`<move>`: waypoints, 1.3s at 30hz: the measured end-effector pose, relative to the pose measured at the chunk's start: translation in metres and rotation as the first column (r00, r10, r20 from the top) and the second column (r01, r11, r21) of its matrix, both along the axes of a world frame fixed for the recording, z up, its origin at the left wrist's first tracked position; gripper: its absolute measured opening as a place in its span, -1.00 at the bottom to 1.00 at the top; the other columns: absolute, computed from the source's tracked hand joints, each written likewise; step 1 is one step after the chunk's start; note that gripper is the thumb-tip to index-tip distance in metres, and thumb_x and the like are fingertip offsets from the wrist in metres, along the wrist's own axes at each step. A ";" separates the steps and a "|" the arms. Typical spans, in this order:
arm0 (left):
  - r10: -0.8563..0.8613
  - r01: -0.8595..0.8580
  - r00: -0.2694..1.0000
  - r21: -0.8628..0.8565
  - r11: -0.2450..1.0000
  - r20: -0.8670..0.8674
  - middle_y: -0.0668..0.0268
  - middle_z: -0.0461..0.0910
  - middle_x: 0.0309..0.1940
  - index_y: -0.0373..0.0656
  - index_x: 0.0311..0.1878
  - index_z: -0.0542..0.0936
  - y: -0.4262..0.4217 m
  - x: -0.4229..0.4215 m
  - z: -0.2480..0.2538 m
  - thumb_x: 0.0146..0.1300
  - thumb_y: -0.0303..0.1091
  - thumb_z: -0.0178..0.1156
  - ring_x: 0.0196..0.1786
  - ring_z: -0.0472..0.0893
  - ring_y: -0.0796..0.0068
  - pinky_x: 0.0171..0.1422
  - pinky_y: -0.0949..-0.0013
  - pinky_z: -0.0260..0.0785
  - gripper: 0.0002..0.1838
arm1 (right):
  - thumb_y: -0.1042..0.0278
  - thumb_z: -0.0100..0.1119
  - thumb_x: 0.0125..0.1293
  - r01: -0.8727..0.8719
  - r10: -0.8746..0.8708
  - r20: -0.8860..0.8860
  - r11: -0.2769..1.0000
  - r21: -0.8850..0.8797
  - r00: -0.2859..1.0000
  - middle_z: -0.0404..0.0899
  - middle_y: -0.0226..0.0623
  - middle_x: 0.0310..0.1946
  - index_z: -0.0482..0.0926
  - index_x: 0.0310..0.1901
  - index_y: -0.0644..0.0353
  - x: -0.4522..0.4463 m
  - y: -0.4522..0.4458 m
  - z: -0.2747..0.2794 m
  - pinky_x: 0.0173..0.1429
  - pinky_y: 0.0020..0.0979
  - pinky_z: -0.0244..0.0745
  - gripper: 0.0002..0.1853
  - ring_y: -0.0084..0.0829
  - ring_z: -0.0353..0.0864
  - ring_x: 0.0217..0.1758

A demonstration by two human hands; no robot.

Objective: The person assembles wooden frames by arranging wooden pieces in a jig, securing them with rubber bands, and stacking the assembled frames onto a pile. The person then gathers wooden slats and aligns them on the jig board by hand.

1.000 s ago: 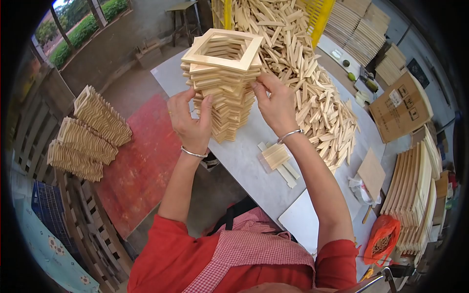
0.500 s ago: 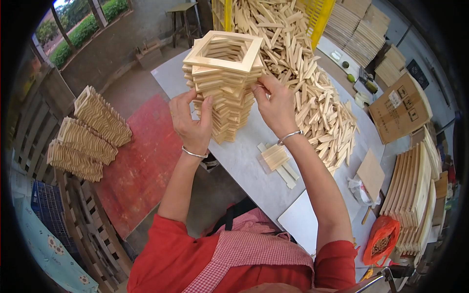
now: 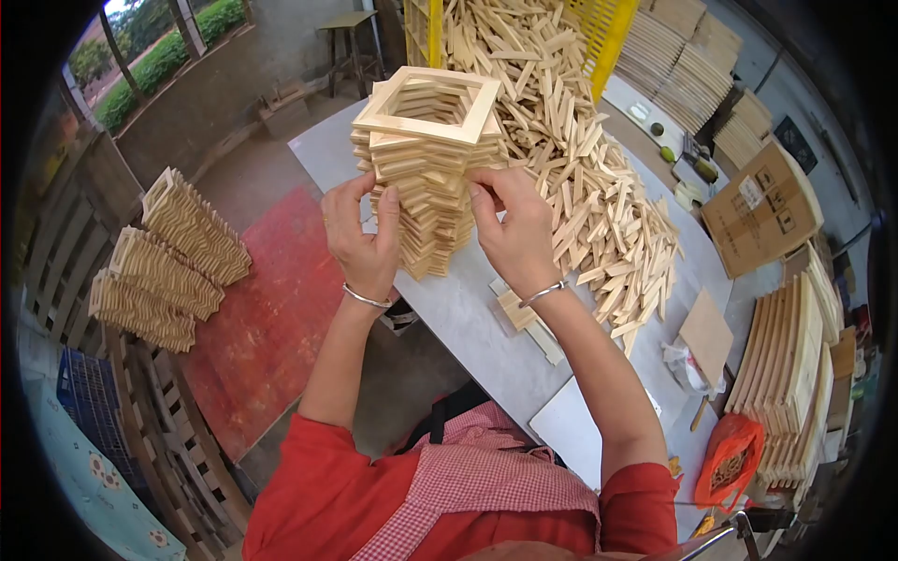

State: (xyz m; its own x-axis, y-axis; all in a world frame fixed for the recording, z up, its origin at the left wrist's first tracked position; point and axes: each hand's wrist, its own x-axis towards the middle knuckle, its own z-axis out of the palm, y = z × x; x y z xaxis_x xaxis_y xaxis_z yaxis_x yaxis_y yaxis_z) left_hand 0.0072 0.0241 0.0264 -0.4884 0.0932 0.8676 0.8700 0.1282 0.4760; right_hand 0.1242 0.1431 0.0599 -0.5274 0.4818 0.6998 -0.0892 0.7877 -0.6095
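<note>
A tall stack of square wooden frames (image 3: 416,201) stands near the table edge, its layers turned at differing angles. The top frame (image 3: 440,129) lies flat with its open middle showing. My left hand (image 3: 360,234) holds the stack's left side, thumb and forefinger against the frame edges. On the right side my right hand (image 3: 514,229) is closed, thumb and forefinger pinched at the frame edges. Its other fingers curl inward, and their tips are partly hidden. Below my right hand, several flat wooden strips (image 3: 544,341) lie on the table.
A big heap of loose wooden strips (image 3: 608,215) spreads behind and right of the stack, by a yellow crate (image 3: 613,47). More frame stacks (image 3: 168,271) stand left on a red board (image 3: 253,318). To the right are a cardboard box (image 3: 762,210) and a red plastic bag (image 3: 730,458).
My right hand has moved left and slightly down along the stack, onto its nearer face. My left hand has shifted only a little. The top frame sits slightly lower in view.
</note>
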 end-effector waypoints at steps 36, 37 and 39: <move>-0.250 0.271 0.956 -0.135 0.953 0.154 0.17 0.57 -0.26 -0.30 -0.16 0.57 -0.027 0.039 -0.043 0.19 -0.55 0.21 -0.19 0.52 0.26 -0.07 0.34 0.37 -0.85 | 0.41 0.16 0.27 0.361 -0.260 0.359 0.899 -0.249 0.896 0.61 -0.19 -0.40 0.65 -0.21 0.27 0.161 0.051 -0.087 -0.28 -0.45 0.48 -0.85 -0.38 0.59 -0.44; -0.307 0.332 0.939 -0.179 0.926 0.154 0.15 0.58 -0.25 -0.29 -0.17 0.57 -0.024 0.047 -0.052 0.17 -0.54 0.22 -0.18 0.53 0.21 -0.07 0.30 0.37 -0.85 | 0.39 0.17 0.27 0.438 -0.304 0.431 0.862 -0.256 0.850 0.61 -0.20 -0.41 0.66 -0.22 0.25 0.184 0.053 -0.098 -0.30 -0.45 0.46 -0.85 -0.39 0.58 -0.45; -0.395 0.429 0.903 -0.322 0.844 0.168 0.13 0.58 -0.25 -0.27 -0.16 0.58 -0.016 0.064 -0.070 0.17 -0.50 0.23 -0.17 0.53 0.15 -0.05 0.26 0.37 -0.83 | 0.38 0.18 0.25 0.535 -0.356 0.514 0.806 -0.255 0.780 0.60 -0.19 -0.46 0.67 -0.22 0.23 0.223 0.048 -0.122 -0.33 -0.42 0.44 -0.84 -0.39 0.57 -0.48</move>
State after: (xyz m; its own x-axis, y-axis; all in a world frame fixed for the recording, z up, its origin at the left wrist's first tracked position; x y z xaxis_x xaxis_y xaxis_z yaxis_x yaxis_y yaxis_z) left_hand 0.0715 0.0083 -0.0432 -0.4136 0.5865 0.6964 0.8340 -0.0628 0.5482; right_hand 0.3467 0.1915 -0.0621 -0.3801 0.9073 0.1796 0.5489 0.3775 -0.7457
